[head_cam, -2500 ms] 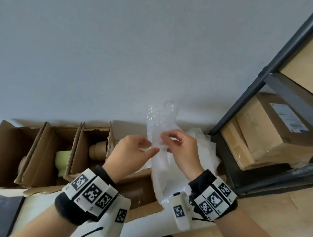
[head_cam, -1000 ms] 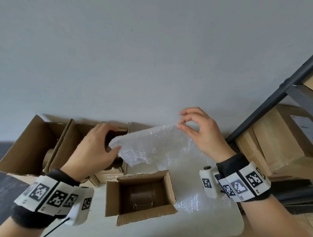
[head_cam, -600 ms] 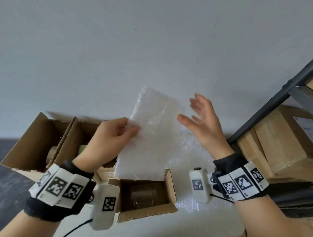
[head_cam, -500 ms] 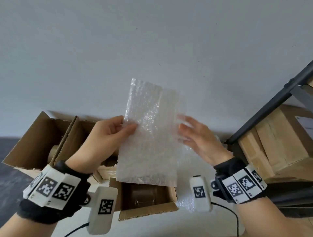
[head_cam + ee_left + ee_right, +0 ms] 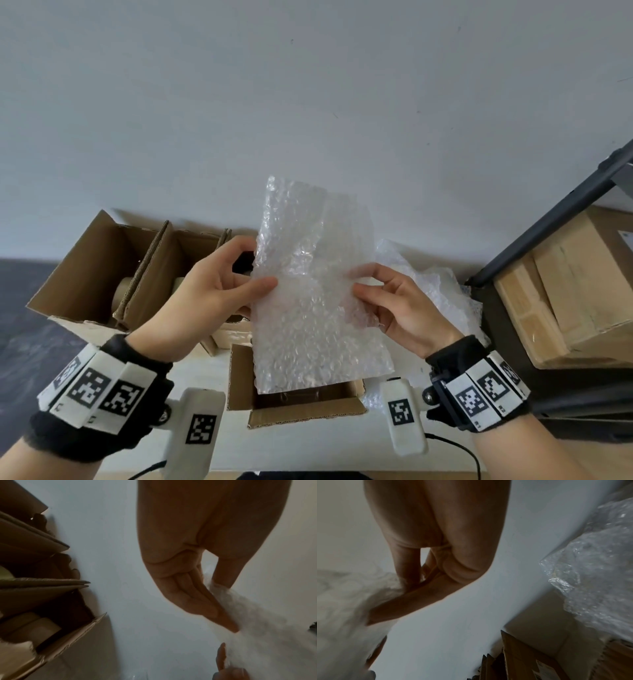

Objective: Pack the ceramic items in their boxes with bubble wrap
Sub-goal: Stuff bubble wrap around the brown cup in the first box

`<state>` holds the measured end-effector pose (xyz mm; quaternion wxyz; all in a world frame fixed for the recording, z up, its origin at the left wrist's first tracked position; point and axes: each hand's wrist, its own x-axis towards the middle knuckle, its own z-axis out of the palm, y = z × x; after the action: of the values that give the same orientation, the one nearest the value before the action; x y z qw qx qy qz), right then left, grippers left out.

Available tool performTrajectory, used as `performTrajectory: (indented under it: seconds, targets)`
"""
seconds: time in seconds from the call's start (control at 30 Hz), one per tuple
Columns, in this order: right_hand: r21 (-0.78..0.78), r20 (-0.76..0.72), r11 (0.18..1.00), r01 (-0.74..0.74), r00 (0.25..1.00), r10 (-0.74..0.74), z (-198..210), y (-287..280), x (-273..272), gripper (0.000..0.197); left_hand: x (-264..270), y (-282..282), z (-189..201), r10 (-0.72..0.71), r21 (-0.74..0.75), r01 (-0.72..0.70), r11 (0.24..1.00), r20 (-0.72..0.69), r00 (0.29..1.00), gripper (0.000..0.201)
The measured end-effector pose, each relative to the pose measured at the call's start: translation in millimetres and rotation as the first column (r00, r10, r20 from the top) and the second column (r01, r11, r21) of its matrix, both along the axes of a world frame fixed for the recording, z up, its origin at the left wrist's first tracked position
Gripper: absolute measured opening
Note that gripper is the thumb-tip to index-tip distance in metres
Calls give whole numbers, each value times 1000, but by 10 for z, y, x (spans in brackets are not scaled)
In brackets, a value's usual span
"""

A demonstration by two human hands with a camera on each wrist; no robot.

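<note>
A clear bubble wrap sheet (image 5: 315, 284) hangs upright in the air between both hands. My left hand (image 5: 219, 294) pinches its left edge, thumb in front. My right hand (image 5: 387, 301) pinches the right edge. The sheet's lower edge hangs over a small open cardboard box (image 5: 294, 407) near me; what is inside that box is hidden. In the left wrist view the sheet (image 5: 254, 615) runs from between thumb and fingers (image 5: 211, 607). In the right wrist view the sheet (image 5: 347, 601) shows as a blurred mass beside the fingers (image 5: 412, 601).
Open cardboard boxes (image 5: 102, 274) line the wall at left, with pale ceramic pieces (image 5: 120, 298) inside. A heap of loose bubble wrap (image 5: 438, 291) lies at right. A dark metal rack (image 5: 513, 260) with brown parcels (image 5: 575, 294) stands at far right.
The sheet went from spread flat between the hands to upright, held by the left hand alone. The right hand let go, then came back and now pinches the right edge.
</note>
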<state>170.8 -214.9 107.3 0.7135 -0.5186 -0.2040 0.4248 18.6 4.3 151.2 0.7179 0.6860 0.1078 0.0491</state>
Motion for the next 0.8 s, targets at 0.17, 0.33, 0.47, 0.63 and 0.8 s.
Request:
performTrajectory:
  seconds: [0.17,0.33,0.47,0.63,0.8]
  targets:
    - [27,-4,1000,16,1000,-16,-26,9,-58,20,-49,-21,-63,38,-69,-34,997,54,998,18]
    - [35,58,999,18,998,-20,-28,-28,-45,13,-95,7,-96,15,-36,-13,999,74,997,11]
    - [-70,26,997,28,999,-26,-38,5,6,31,-115,67,-127,-19,-57,18,998,-11,1000,21]
    - [-186,0,980,-73,997,74,-73,43,-2,41,-76,-19,-275,85,176,-75,982,-53,995,21]
    - [-463,389,884,61,910,141,-235,103,-82,51,-45,-102,-523,133,232,-115,966,-61,989,44]
